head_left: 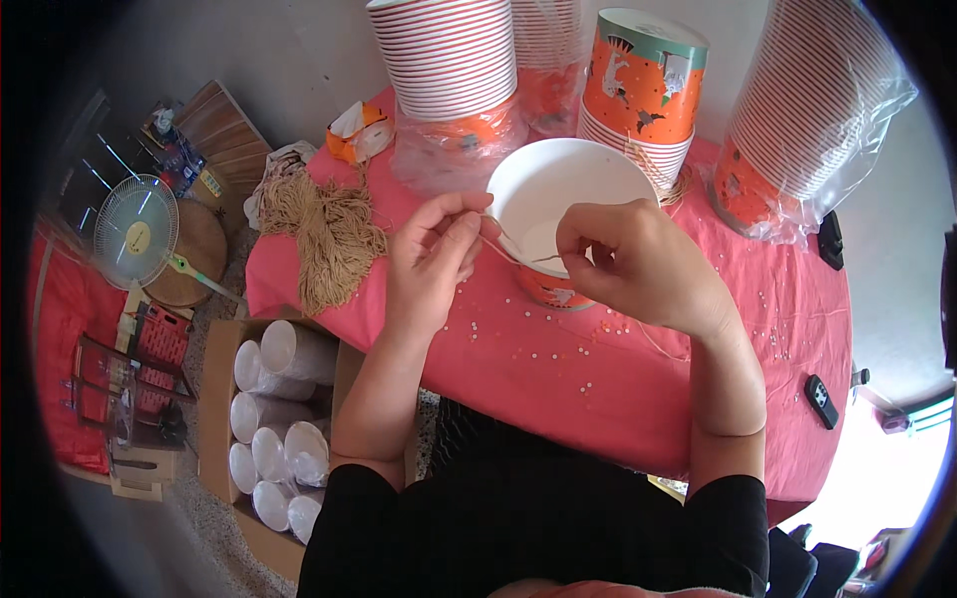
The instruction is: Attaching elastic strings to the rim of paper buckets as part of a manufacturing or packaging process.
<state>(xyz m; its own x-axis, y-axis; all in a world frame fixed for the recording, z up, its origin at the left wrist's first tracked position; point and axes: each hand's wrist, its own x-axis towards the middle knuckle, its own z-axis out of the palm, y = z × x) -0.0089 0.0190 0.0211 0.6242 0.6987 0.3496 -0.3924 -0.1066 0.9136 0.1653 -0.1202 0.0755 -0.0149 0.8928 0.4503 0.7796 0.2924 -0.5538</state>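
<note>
The left hand point(436, 251) is pinching a thin tan cord point(548, 259) between thumb and forefinger beside an orange printed bucket with a white inside point(548, 189), which is standing upright mid-way across the pink cloth-covered surface point(638, 409); the right hand point(643, 259), fingers curled at the near rim, seems to be pinching the same cord. Work on this bucket looks partway along: cord is reaching the rim, but no finished knot is showing, so securing it is probably remaining. Tan strands point(653, 161) are hanging by an upturned orange bucket with a green band point(638, 85) farther right, perhaps marking completed ones, while a thick tan cord bundle point(334, 239) is lying unused at left. The right hand is hiding its fingertips and part of the bucket's near wall; any holes are escaping view, and the far-left stack of white-rimmed buckets point(444, 60) is running off the top.
</note>
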